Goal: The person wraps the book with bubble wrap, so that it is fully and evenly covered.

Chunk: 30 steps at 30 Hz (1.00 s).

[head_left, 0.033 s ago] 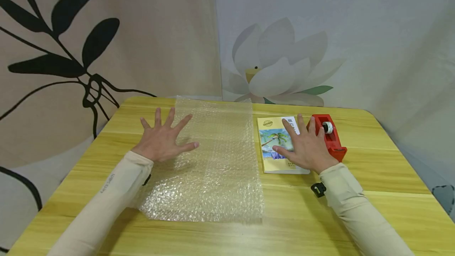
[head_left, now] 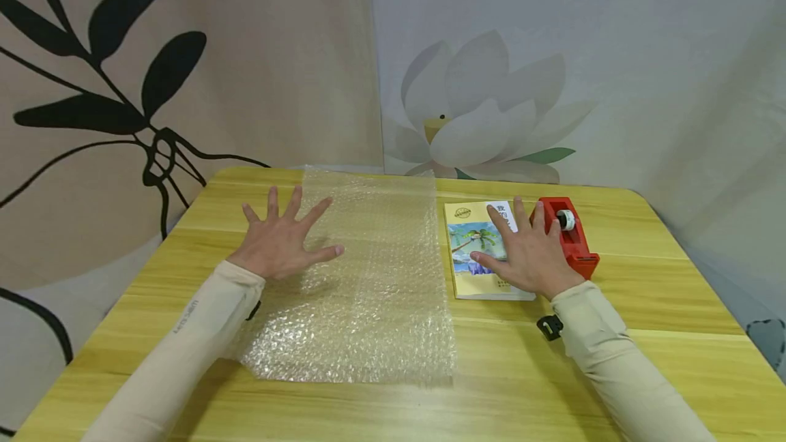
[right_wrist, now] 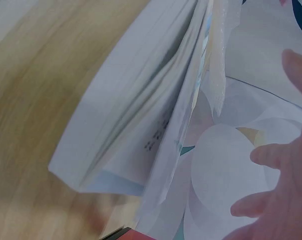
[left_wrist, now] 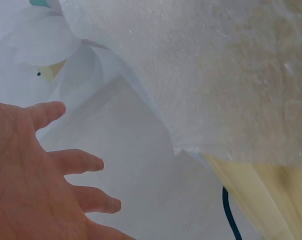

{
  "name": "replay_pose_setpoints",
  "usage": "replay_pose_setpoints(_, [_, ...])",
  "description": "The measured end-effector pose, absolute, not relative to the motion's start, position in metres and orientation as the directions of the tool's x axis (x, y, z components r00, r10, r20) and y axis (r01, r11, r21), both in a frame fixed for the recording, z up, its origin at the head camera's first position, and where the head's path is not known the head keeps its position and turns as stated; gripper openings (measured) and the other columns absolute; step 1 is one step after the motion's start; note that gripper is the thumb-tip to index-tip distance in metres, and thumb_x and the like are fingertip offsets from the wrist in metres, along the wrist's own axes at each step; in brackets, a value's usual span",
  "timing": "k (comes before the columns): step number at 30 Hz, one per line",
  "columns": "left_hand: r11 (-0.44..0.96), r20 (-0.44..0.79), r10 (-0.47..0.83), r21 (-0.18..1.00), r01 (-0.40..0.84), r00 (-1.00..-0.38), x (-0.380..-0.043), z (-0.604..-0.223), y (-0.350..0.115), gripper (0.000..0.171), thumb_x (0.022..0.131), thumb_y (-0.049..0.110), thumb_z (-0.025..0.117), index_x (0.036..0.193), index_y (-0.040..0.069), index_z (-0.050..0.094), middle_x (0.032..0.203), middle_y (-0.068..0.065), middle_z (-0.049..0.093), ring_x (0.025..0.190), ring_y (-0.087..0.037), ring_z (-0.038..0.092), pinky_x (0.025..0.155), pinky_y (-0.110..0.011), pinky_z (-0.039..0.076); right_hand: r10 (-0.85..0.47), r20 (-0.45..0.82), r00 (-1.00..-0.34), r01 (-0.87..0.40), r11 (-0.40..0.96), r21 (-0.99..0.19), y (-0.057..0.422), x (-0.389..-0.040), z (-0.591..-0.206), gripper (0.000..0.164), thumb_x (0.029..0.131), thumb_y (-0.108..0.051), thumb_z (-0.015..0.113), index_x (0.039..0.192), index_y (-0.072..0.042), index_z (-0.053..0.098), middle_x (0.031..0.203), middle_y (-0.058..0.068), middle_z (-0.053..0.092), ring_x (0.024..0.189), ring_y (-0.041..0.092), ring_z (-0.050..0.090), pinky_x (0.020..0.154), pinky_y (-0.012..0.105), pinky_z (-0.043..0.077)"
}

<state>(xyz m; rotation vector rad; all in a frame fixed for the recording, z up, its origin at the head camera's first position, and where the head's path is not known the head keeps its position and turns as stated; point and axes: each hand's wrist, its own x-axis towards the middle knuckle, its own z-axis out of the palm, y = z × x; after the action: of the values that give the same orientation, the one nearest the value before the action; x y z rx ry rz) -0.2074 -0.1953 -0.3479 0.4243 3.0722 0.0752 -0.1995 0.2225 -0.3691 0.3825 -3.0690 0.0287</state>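
A sheet of clear bubble wrap lies flat on the wooden table. Over its left edge my left hand hovers with fingers spread, holding nothing. To the right of the sheet is a paperback book with a yellow cover and a palm tree picture. My right hand is spread above the book's right side and hides part of the cover. In the right wrist view the pages of the book stand slightly apart, with the hand clear of them. The left wrist view shows empty, splayed fingers away from the bubble wrap.
A red tape dispenser with a small roll of tape stands just right of the book, partly behind the right hand. Bare wooden tabletop spreads toward the right. Behind the table hangs a printed cloth with leaves and a lotus.
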Motion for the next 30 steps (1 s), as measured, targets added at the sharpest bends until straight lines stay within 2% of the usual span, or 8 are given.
replay_pose_setpoints(8, [0.959, -0.03, 0.273, 0.081, 0.27, -0.961, -0.201, -0.345, -0.201, 0.094, 0.087, 0.085, 0.036, 0.162, 0.035, 0.011, 0.167, -0.027, 0.008, 0.148, -0.064, 0.001, 0.098, -0.093, 0.006, -0.252, 0.058, -0.966, -0.256, 0.964, -0.068, 0.22, -0.199, -0.37, 0.093, 0.092, -0.075, 0.044, 0.162, -0.019, 0.019, 0.166, 0.031, 0.01, 0.145, 0.067, 0.01, 0.11, 0.083, 0.017])
replay_pose_setpoints(14, [0.941, -0.047, 0.294, 0.188, 0.281, -0.955, -0.188, -0.344, -0.213, 0.086, 0.093, 0.077, 0.038, 0.162, 0.031, 0.013, 0.165, -0.028, 0.017, 0.146, -0.062, 0.019, 0.1, -0.09, 0.018, -0.298, 0.087, -0.951, -0.308, 0.94, -0.15, 0.218, -0.199, -0.37, 0.088, 0.096, -0.067, 0.046, 0.162, -0.015, 0.02, 0.164, 0.033, 0.01, 0.144, 0.067, 0.013, 0.109, 0.08, 0.025])
replay_pose_setpoints(17, [0.93, -0.071, 0.294, 0.254, 0.268, -0.953, -0.181, -0.344, -0.222, 0.084, 0.096, 0.074, 0.037, 0.162, 0.028, 0.015, 0.166, -0.027, 0.018, 0.144, -0.058, 0.029, 0.102, -0.084, 0.029, -0.326, 0.108, -0.939, -0.341, 0.922, -0.184, 0.216, -0.201, -0.369, 0.084, 0.098, -0.06, 0.049, 0.161, -0.011, 0.022, 0.163, 0.035, 0.014, 0.143, 0.067, 0.018, 0.108, 0.077, 0.031])
replay_pose_setpoints(19, [0.92, -0.082, 0.297, 0.293, 0.261, -0.951, -0.176, -0.344, -0.228, 0.082, 0.098, 0.071, 0.036, 0.162, 0.025, 0.017, 0.166, -0.025, 0.018, 0.145, -0.055, 0.031, 0.106, -0.079, 0.032, -0.336, 0.1, -0.936, -0.351, 0.908, -0.228, 0.215, -0.202, -0.368, 0.084, 0.099, -0.056, 0.052, 0.161, -0.009, 0.021, 0.164, 0.034, 0.013, 0.145, 0.064, 0.02, 0.107, 0.075, 0.035])
replay_pose_setpoints(23, [0.895, -0.095, 0.304, 0.369, 0.25, -0.948, -0.168, -0.344, -0.238, 0.077, 0.101, 0.066, 0.035, 0.162, 0.023, 0.018, 0.167, -0.02, 0.021, 0.149, -0.05, 0.028, 0.113, -0.075, 0.027, -0.344, 0.063, -0.937, -0.343, 0.873, -0.347, 0.214, -0.204, -0.367, 0.085, 0.099, -0.05, 0.056, 0.161, -0.009, 0.017, 0.166, 0.031, 0.008, 0.148, 0.056, 0.023, 0.109, 0.071, 0.037])
replay_pose_setpoints(27, [0.879, -0.104, 0.304, 0.413, 0.237, -0.947, -0.164, -0.345, -0.245, 0.074, 0.102, 0.063, 0.034, 0.161, 0.021, 0.021, 0.166, -0.02, 0.024, 0.15, -0.05, 0.025, 0.114, -0.075, 0.024, -0.361, 0.03, -0.932, -0.336, 0.83, -0.445, 0.21, -0.206, -0.368, 0.084, 0.099, -0.047, 0.058, 0.162, -0.012, 0.014, 0.167, 0.027, 0.008, 0.15, 0.052, 0.023, 0.113, 0.071, 0.032])
replay_pose_setpoints(30, [0.866, -0.103, 0.304, 0.444, 0.23, -0.947, -0.163, -0.348, -0.249, 0.071, 0.104, 0.059, 0.035, 0.16, 0.017, 0.025, 0.164, -0.022, 0.027, 0.147, -0.051, 0.029, 0.113, -0.075, 0.026, -0.377, 0.015, -0.926, -0.336, 0.806, -0.488, 0.206, -0.207, -0.37, 0.084, 0.099, -0.046, 0.059, 0.162, -0.014, 0.014, 0.168, 0.025, 0.011, 0.152, 0.049, 0.019, 0.115, 0.071, 0.028])
